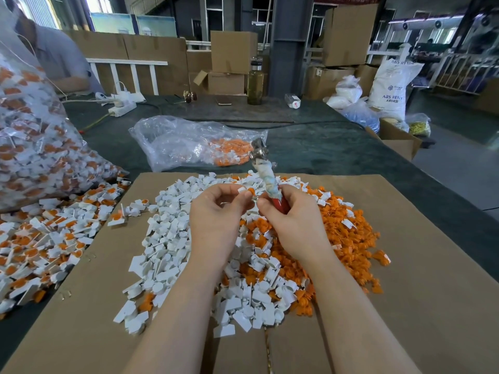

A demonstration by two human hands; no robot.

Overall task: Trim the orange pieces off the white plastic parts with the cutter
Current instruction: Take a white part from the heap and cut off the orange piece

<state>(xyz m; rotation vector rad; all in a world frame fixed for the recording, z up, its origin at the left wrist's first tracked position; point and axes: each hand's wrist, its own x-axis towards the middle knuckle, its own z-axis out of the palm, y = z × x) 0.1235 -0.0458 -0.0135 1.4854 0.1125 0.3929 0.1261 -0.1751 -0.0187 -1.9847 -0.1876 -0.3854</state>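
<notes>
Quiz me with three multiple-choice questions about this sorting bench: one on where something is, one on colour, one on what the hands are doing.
1. Where does the loose heap of trimmed orange plastic pieces lie on the brown cardboard sheet?
A. right of the hands
B. left of them
C. on the floor

2. What colour is the cutter's bare handle end?
A. blue
B. red
C. green

3. What is the left hand doing?
A. lying flat
B. holding a bottle
C. pinching a small white-and-orange plastic part

Answers: A, the orange heap spreads right; B, red shows under the right hand; C, fingertips pinch the part.
</notes>
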